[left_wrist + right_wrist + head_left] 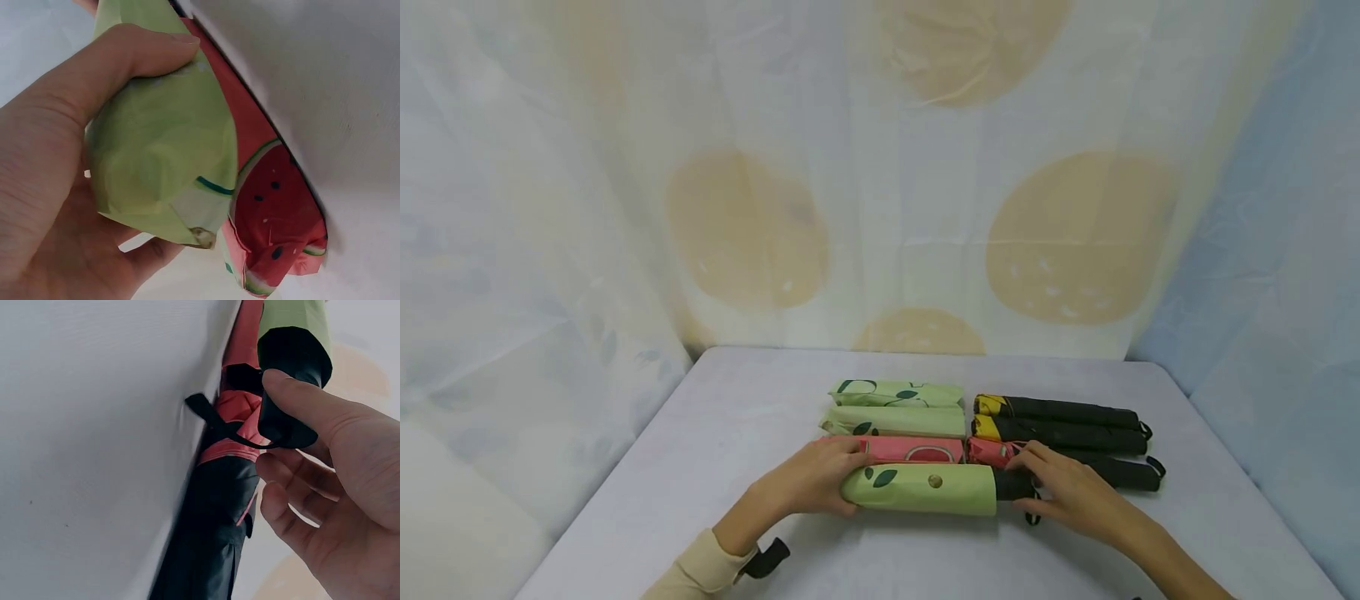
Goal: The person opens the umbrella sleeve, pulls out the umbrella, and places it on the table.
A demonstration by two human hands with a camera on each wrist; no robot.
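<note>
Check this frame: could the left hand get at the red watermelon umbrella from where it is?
Probably yes. The left hand grips the green umbrella, and the watermelon umbrella lies right behind it, top uncovered.

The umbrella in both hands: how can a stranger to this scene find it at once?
On the pale table, folded umbrellas lie in rows; take the row nearest the person. The light green umbrella there is gripped by the left hand and the right hand. Only it has a black handle showing.
</note>
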